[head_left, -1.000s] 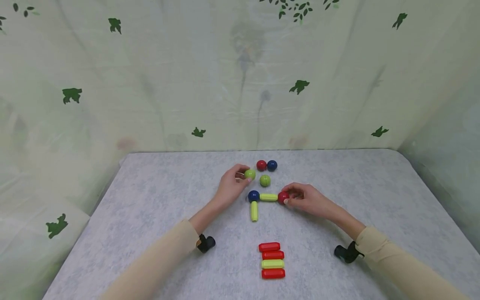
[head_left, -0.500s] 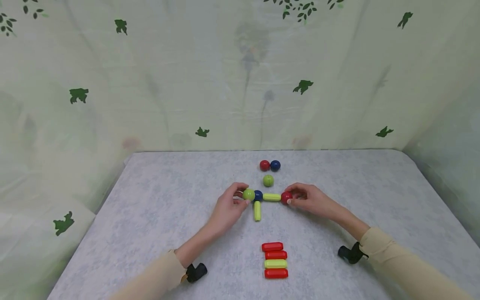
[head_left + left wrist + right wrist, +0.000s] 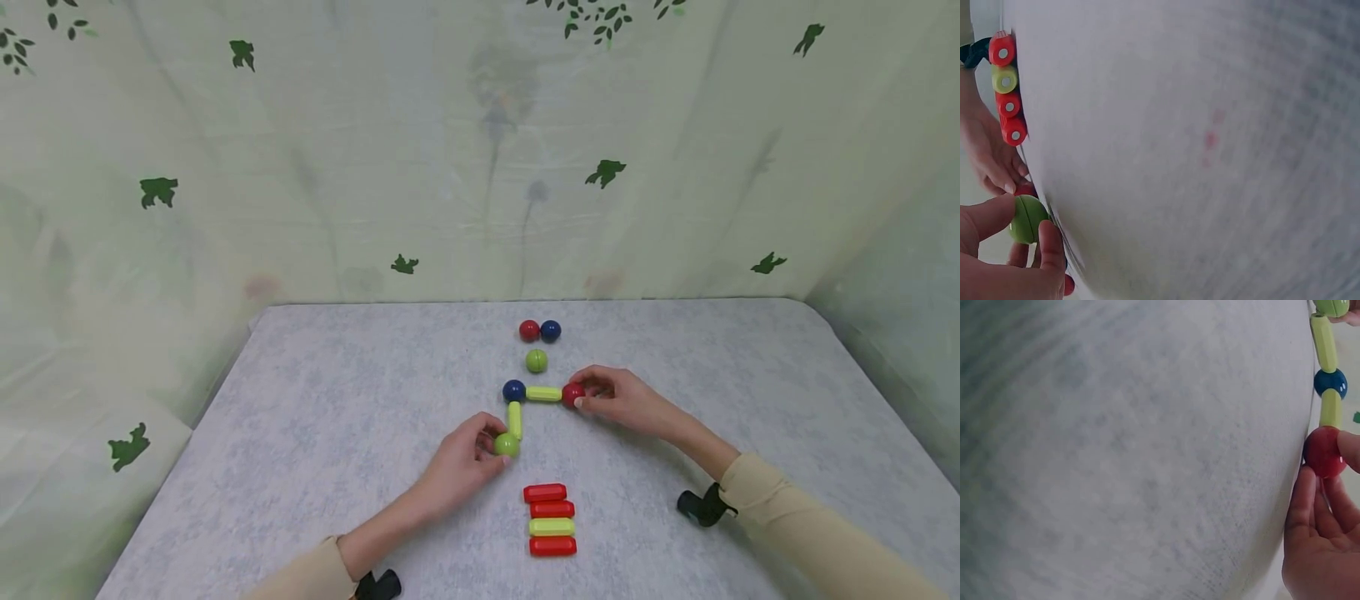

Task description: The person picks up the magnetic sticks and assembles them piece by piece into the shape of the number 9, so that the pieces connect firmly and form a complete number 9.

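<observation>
My left hand (image 3: pixel 463 462) pinches a green ball (image 3: pixel 507 444) between thumb and fingers, right by the near end of a yellow-green rod (image 3: pixel 514 421). That rod runs toward me from a dark blue ball (image 3: pixel 513 391). From the same blue ball a second yellow-green rod (image 3: pixel 543 393) extends right to a red ball (image 3: pixel 573 395), making a corner shape. My right hand (image 3: pixel 617 400) grips this red ball with thumb and fingers. In the right wrist view the red ball (image 3: pixel 1324 452), rods and blue ball (image 3: pixel 1331 384) line up, with the green ball (image 3: pixel 1332 306) at the top edge.
Behind the corner shape lie a loose green ball (image 3: pixel 536 361), a red ball (image 3: pixel 529 331) and a blue ball (image 3: pixel 551 332). Nearer me, several rods lie stacked side by side, red ones (image 3: pixel 552 547) and a yellow-green one (image 3: pixel 551 527). The grey table (image 3: pixel 337 375) meets a printed curtain behind.
My left hand has brought the green ball from behind the blue ball, past its left side, toward me to the near rod's end. The right hand keeps its hold on the red ball.
</observation>
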`<state>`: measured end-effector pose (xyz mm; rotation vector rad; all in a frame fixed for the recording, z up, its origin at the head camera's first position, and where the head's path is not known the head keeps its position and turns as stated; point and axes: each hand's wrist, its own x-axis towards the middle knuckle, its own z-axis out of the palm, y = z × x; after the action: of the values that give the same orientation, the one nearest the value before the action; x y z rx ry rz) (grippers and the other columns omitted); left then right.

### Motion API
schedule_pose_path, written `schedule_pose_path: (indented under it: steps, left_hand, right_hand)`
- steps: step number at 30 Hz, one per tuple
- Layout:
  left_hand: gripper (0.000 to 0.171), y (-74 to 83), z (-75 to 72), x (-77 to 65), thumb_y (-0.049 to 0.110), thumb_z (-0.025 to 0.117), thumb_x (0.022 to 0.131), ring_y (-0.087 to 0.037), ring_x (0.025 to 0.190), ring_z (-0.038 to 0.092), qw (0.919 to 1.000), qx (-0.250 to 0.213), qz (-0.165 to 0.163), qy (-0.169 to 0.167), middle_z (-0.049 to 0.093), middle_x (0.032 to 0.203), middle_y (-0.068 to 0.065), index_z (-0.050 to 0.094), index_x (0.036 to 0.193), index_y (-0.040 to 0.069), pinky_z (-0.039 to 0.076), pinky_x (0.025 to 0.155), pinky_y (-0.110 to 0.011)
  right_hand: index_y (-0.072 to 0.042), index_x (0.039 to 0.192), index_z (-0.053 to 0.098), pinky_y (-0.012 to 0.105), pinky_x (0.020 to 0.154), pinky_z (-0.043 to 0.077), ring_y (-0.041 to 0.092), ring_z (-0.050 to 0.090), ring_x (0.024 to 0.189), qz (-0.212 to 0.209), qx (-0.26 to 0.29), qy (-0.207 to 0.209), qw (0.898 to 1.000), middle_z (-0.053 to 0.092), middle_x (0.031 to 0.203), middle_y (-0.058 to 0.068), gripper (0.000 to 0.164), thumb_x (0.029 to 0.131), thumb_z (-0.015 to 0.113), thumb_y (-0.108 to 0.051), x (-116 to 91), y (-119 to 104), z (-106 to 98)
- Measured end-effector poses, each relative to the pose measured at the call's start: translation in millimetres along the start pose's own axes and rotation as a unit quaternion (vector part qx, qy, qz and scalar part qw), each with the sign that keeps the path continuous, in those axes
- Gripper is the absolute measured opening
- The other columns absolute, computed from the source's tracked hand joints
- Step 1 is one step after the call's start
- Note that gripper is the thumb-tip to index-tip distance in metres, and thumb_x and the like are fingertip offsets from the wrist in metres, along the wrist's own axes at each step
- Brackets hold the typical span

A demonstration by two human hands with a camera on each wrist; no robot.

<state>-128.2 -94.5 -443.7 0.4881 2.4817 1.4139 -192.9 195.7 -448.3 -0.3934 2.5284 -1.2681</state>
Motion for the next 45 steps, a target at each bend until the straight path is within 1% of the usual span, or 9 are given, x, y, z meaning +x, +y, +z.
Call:
schedule_pose_path:
  steps: [8,12,15,19,23,28,34,41,45]
  left_hand:
    - [0.032,1.4,3.3,0.2,0.007,0.074,0.086,-0.018,0.088,0.053,0.9998,-0.002,-0.014,-0.012,0.057,0.097,-0.002,0.057,0.113,0.010,0.046,0.072,-0.026]
    - [0.032,1.2,4.8,1.5,0.009,0.074,0.086,-0.018,0.089,0.053,0.9997,-0.008,-0.018,-0.015,0.057,0.098,-0.001,0.057,0.114,0.011,0.046,0.072,-0.026]
    - [0.032,1.4,5.7,1.9,0.009,0.074,0.086,-0.018,0.090,0.053,0.9996,-0.013,-0.021,-0.016,0.057,0.099,0.000,0.057,0.114,0.011,0.046,0.073,-0.026]
    - [0.032,1.2,6.7,2.7,0.009,0.073,0.087,-0.019,0.092,0.053,0.9994,-0.020,-0.026,-0.015,0.056,0.100,0.000,0.057,0.114,0.012,0.045,0.074,-0.026]
    - [0.032,1.1,7.4,3.2,0.009,0.073,0.087,-0.018,0.092,0.053,0.9992,-0.025,-0.029,-0.012,0.056,0.100,0.001,0.057,0.114,0.012,0.045,0.074,-0.026]
    - [0.032,1.4,8.5,3.3,0.009,0.073,0.087,-0.018,0.092,0.053,0.9990,-0.031,-0.030,-0.008,0.057,0.100,0.001,0.058,0.114,0.013,0.045,0.073,-0.025]
    - [0.032,1.2,9.6,2.5,0.008,0.074,0.086,-0.019,0.092,0.053,0.9991,-0.036,-0.021,-0.003,0.057,0.099,0.001,0.058,0.113,0.013,0.045,0.073,-0.024]
    - [0.031,-0.5,11.2,1.9,0.007,0.076,0.084,-0.021,0.091,0.054,0.9987,-0.051,0.003,0.011,0.058,0.098,-0.003,0.059,0.110,0.011,0.044,0.071,-0.022]
    - [0.031,-0.6,11.5,1.3,0.008,0.077,0.084,-0.022,0.091,0.054,0.9983,-0.055,0.003,0.017,0.059,0.099,-0.003,0.059,0.110,0.011,0.044,0.070,-0.022]
  right_hand:
    - [-0.010,0.122,0.062,0.034,0.080,0.050,0.022,0.056,0.092,0.000,-0.012,0.001,1.000,0.062,0.103,0.003,0.031,0.091,0.068,-0.014,1,-1,0]
    - [-0.010,0.126,0.062,0.033,0.075,0.051,0.023,0.056,0.091,0.004,-0.016,0.005,1.000,0.062,0.110,0.005,0.036,0.091,0.070,-0.014,-2,-3,-3]
    - [-0.010,0.131,0.059,0.032,0.069,0.053,0.022,0.057,0.089,0.007,-0.021,0.021,1.000,0.060,0.118,0.006,0.043,0.090,0.071,-0.015,-6,-7,-3]
    - [-0.013,0.131,0.060,0.031,0.071,0.053,0.019,0.058,0.088,-0.025,-0.038,0.061,0.997,0.059,0.119,0.005,0.042,0.090,0.071,-0.012,-14,-18,2]
    - [-0.011,0.125,0.064,0.031,0.078,0.052,0.016,0.058,0.089,-0.084,-0.045,0.070,0.993,0.063,0.113,0.004,0.034,0.091,0.070,-0.008,-20,-29,12]
    - [-0.011,0.121,0.066,0.029,0.079,0.052,0.015,0.059,0.089,-0.114,-0.030,0.042,0.992,0.066,0.111,0.005,0.029,0.092,0.068,-0.006,-23,-41,28]
    - [-0.012,0.122,0.066,0.028,0.081,0.052,0.015,0.061,0.093,-0.111,-0.028,-0.024,0.993,0.066,0.114,0.001,0.028,0.094,0.065,-0.008,-16,-52,46]
    - [-0.018,0.123,0.066,0.028,0.077,0.049,0.012,0.055,0.089,-0.111,-0.083,-0.058,0.989,0.061,0.104,-0.008,0.029,0.097,0.059,-0.009,-2,-59,59]
    - [-0.023,0.121,0.065,0.028,0.076,0.049,0.011,0.053,0.090,-0.110,-0.105,-0.080,0.985,0.059,0.100,-0.009,0.027,0.098,0.058,-0.011,4,-60,61]
